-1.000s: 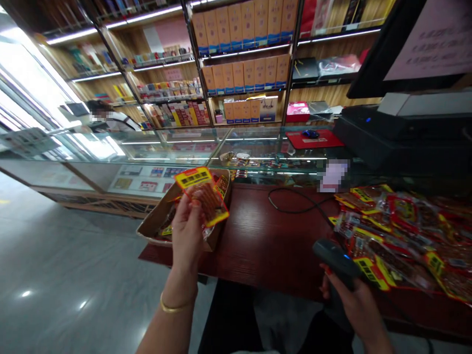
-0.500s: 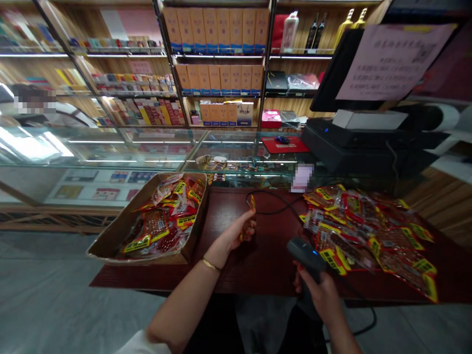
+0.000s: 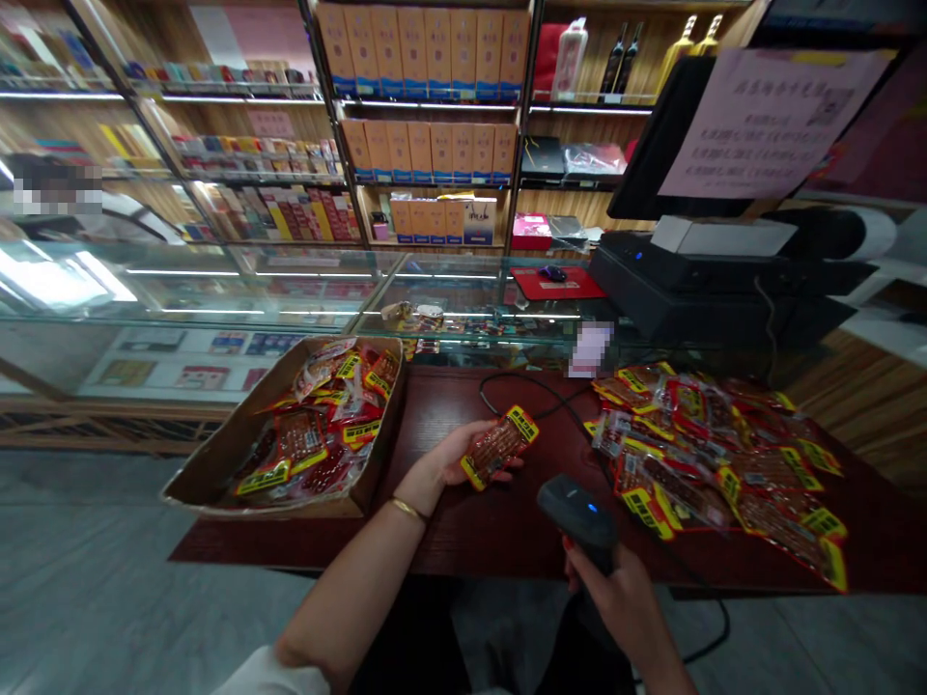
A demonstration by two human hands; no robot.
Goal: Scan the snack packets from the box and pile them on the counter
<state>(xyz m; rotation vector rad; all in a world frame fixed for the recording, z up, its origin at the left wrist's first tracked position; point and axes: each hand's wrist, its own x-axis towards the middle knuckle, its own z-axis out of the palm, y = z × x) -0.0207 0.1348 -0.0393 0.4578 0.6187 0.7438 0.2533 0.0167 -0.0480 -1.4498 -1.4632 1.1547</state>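
Observation:
My left hand (image 3: 463, 456) holds a snack packet (image 3: 499, 447) with yellow ends and a brown middle, its broad face turned up, above the dark red table (image 3: 435, 521). My right hand (image 3: 612, 584) is wrapped round the handle of a black barcode scanner (image 3: 579, 512), which shows a small blue light. The scanner's head points toward the packet, apart from it. On the left, a cardboard box (image 3: 377, 463) holds several similar packets. To the right of the scanner lies a loose pile of the same packets (image 3: 695, 454).
A black cable (image 3: 499, 378) loops across the table. Behind stand a glass display counter (image 3: 304, 290), a red mouse pad (image 3: 579, 283) with a mouse, and a monitor (image 3: 673, 135) with a paper sheet on it. A person (image 3: 130, 217) is at the far left, near stocked shelves.
My left hand has turned the packet from edge-on to face-up. The scanner in my right hand has moved slightly left, closer to the packet.

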